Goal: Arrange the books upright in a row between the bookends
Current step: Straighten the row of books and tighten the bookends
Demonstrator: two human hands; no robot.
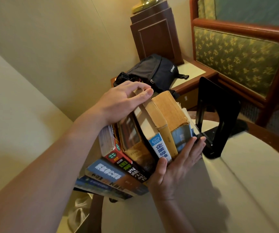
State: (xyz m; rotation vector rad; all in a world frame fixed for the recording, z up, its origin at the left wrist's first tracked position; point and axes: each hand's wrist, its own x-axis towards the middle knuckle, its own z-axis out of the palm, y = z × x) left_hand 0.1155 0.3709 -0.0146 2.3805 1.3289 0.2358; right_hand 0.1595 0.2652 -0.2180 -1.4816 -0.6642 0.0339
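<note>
A row of several books (162, 125) stands tilted on the pale table (246, 174), spines toward me. My left hand (123, 100) lies over the top far edges of the books, thumb pressing a tan page block. My right hand (174, 167) presses flat against the right side and bottom spines of the yellowed books. A black metal bookend (217, 115) stands upright just right of the row, its base plate next to my right fingertips. Further books (112, 179) lean flatter at the row's left end. A second bookend is not visible.
A black bag (154, 71) lies on a lower side table behind the books. A dark wooden lamp base (155, 34) stands beyond it. A wooden armchair (239, 52) with green patterned upholstery sits at the right. A plastic-lined bin (80, 211) sits below the table's left edge.
</note>
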